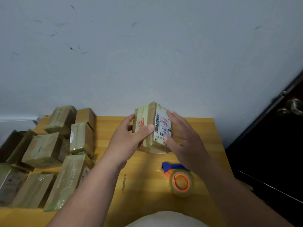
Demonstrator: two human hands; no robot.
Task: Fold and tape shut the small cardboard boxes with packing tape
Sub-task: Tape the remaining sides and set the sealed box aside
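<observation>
Holding a small cardboard box [151,126] tilted on one corner, a person works at a yellow wooden table [203,128] pushed against a pale scuffed wall [147,46]. The box sits near the far edge of the table, its lowest corner down at the tabletop. It is brown, with shiny clear tape wrapped over its seams, red printing along one side, and a white shipping label [163,126] with barcodes on the face turned toward the viewer. The left hand [131,136] grasps the box, thumb curled over the near edge beside the label and fingers wrapped around the far side. The right hand [182,136] lies with straight, spread fingers against the labelled face, gripping nothing.

Nearer the person than the box, and slightly to its right, lies a tape dispenser [177,176] with a blue handle and an orange core carrying a roll of clear tape. To the left of the box, a pile of taped boxes [54,153], similar in brown and glossy with tape, crowds the left side of the table. Far right of the box stands a dark door [270,145] with a metal handle.
</observation>
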